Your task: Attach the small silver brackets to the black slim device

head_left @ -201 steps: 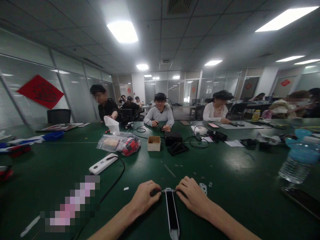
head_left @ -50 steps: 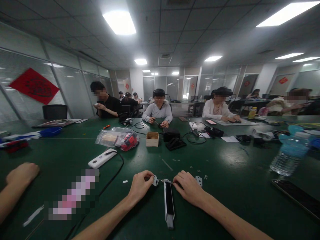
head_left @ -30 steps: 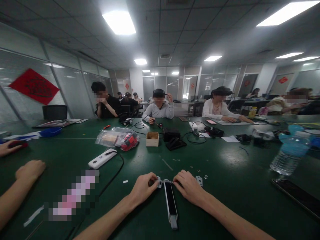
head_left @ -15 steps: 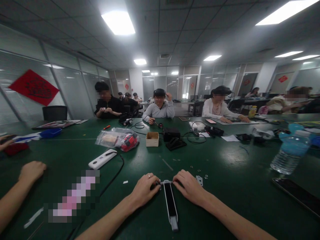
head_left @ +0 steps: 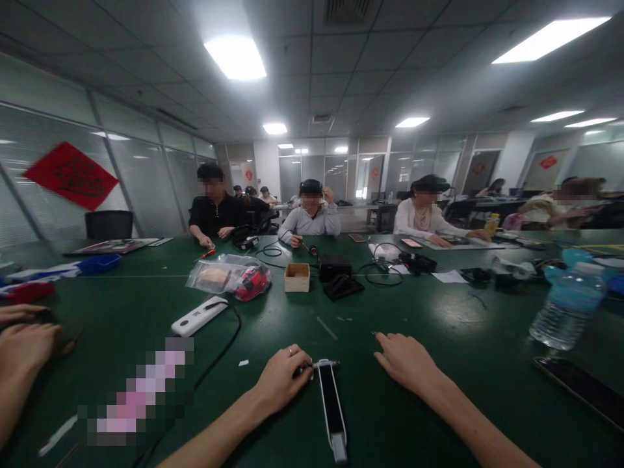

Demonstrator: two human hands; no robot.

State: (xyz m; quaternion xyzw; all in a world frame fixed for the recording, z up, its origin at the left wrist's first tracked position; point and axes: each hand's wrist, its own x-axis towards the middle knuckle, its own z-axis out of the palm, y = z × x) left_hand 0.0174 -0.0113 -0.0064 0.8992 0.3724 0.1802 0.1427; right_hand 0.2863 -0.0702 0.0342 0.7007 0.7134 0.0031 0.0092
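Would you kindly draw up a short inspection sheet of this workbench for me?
Surface: dark green workbench, with a thin pale strip lying on it.
Job's things: long white-framed black bar lying flat, its metal end by the left hand.
Clutter: white oblong unit, clear plastic bag holding red items, small cardboard box, blue-capped water bottle.
Hands: left hand at the bar's metal end, grip unclear; right hand open, apart from the bar.
Cables: black cable running from the white unit.
Surroundings: seated co-worker across the bench; another person's hand at far left.
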